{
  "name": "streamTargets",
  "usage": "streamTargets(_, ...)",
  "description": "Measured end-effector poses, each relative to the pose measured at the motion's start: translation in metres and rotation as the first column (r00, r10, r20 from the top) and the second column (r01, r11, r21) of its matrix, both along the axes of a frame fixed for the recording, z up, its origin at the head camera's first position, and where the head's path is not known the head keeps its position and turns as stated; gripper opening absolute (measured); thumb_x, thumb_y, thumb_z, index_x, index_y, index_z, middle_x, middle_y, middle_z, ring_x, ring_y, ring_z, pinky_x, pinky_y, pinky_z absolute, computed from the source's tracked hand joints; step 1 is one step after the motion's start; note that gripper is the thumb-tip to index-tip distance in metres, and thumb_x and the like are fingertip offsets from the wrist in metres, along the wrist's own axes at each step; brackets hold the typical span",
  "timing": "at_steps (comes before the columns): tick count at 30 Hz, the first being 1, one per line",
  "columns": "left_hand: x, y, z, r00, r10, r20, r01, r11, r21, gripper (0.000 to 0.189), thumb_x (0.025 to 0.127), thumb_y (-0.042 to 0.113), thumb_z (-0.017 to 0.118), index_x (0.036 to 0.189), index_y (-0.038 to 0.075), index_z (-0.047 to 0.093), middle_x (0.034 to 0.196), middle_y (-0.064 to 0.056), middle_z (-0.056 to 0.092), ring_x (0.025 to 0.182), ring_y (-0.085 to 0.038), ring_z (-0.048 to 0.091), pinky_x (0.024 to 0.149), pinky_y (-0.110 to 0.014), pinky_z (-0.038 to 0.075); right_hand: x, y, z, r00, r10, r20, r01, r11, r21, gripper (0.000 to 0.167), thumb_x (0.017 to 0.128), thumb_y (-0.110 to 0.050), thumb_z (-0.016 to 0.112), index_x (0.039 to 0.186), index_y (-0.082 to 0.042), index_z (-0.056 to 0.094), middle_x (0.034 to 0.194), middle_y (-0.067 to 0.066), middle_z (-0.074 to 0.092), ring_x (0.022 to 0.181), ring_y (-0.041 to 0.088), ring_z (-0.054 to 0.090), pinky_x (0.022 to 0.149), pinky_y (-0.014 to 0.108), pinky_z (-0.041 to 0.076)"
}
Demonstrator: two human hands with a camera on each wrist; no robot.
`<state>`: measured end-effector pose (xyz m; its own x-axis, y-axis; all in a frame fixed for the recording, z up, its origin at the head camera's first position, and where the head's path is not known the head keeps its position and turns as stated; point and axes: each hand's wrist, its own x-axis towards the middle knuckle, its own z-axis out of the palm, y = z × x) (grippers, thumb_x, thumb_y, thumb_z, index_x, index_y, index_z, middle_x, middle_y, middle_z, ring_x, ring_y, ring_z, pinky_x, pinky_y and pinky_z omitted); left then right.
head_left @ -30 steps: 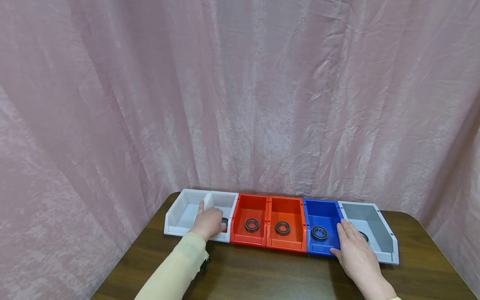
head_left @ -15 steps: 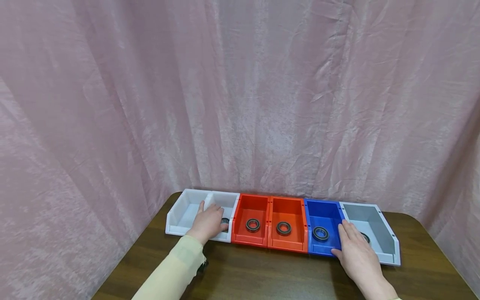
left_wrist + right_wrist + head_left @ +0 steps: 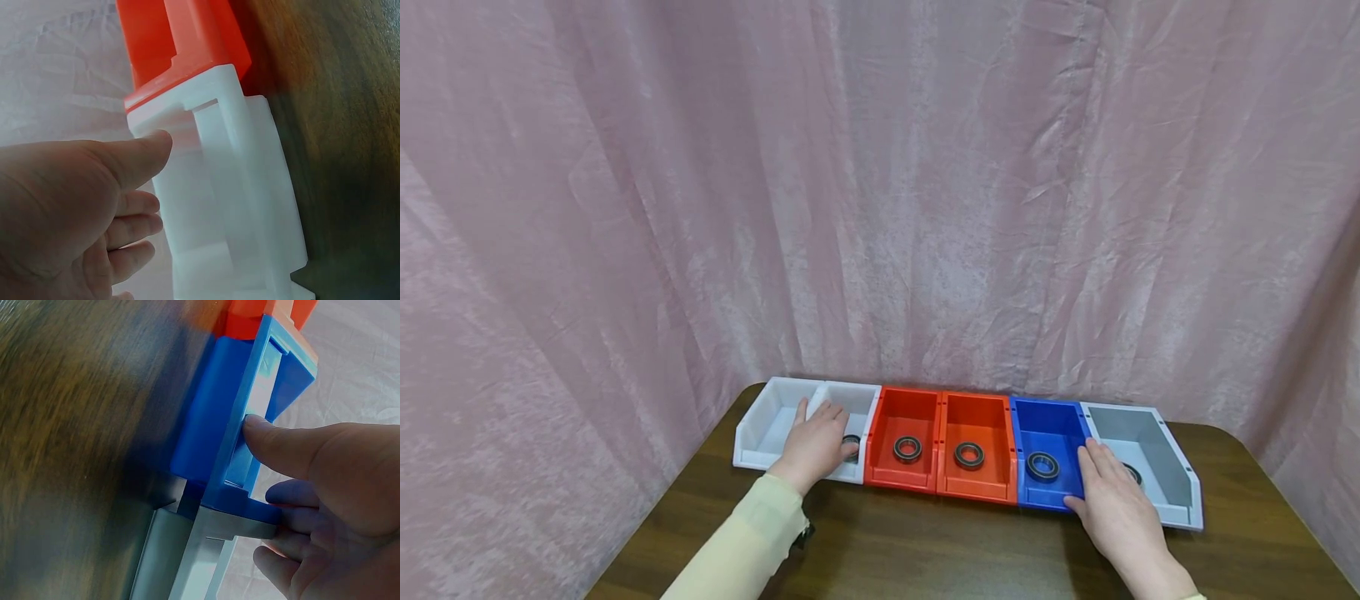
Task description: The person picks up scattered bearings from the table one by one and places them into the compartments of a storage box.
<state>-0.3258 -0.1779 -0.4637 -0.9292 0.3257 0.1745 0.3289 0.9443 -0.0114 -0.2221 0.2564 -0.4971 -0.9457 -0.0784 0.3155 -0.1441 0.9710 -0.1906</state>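
Note:
In the head view, my left hand [image 3: 812, 442] is over the divide between the two white bins. Its thumb is beside a ball bearing [image 3: 853, 438] in the inner white bin [image 3: 850, 396], partly covering it. The left wrist view shows that thumb extended and nothing held; any finger contact is unclear. My right hand [image 3: 1116, 504] lies with straight fingers over the wall between the blue bin [image 3: 1051, 417] and the grey bin [image 3: 1123, 423]. Its thumb [image 3: 269, 437] touches the blue bin's front lip. One bearing [image 3: 1042, 478] lies in the blue bin, another [image 3: 1134, 474] is partly hidden in the grey one.
Between them, a red bin [image 3: 906, 408] and an orange-red bin [image 3: 976, 412] hold one bearing each. The outer white bin [image 3: 782, 417] ends the row at left. All stand on a brown wooden table [image 3: 940, 550], with a pink curtain [image 3: 880, 208] behind.
My left hand has shifted slightly, and more of the bearing beside its thumb now shows. The right hand stays at the blue and grey bins. The whole view has moved a little.

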Motion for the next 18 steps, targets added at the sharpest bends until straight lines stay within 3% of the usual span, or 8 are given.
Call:
streamTargets(10, 0.013, -0.003, 0.007, 0.997, -0.036, -0.069, 0.037, 0.999, 0.023, 0.058, 0.097, 0.036, 0.086, 0.14, 0.0, 0.071, 0.149, -0.019, 0.067, 0.15, -0.042, 0.052, 0.128, -0.072, 0.024, 0.0, 0.001, -0.001, 1.0, 0.004, -0.008, -0.004, 1.0, 0.002, 0.081, 0.09, -0.017, 0.093, 0.148, 0.022, 0.051, 0.156, 0.045, 0.045, 0.148, 0.061, 0.042, 0.12, 0.072, 0.037)
streamTargets(18, 0.024, -0.005, 0.012, 0.997, -0.039, -0.07, 0.041, 0.999, 0.015, 0.061, 0.098, 0.035, 0.085, 0.145, -0.001, 0.068, 0.152, -0.019, 0.065, 0.151, -0.041, 0.051, 0.128, -0.072, 0.023, 0.0, 0.0, 0.001, 1.0, -0.001, 0.004, 0.001, 1.0, 0.0, 0.082, 0.09, -0.018, 0.092, 0.148, 0.021, 0.051, 0.157, 0.044, 0.045, 0.148, 0.061, 0.041, 0.12, 0.073, 0.037)
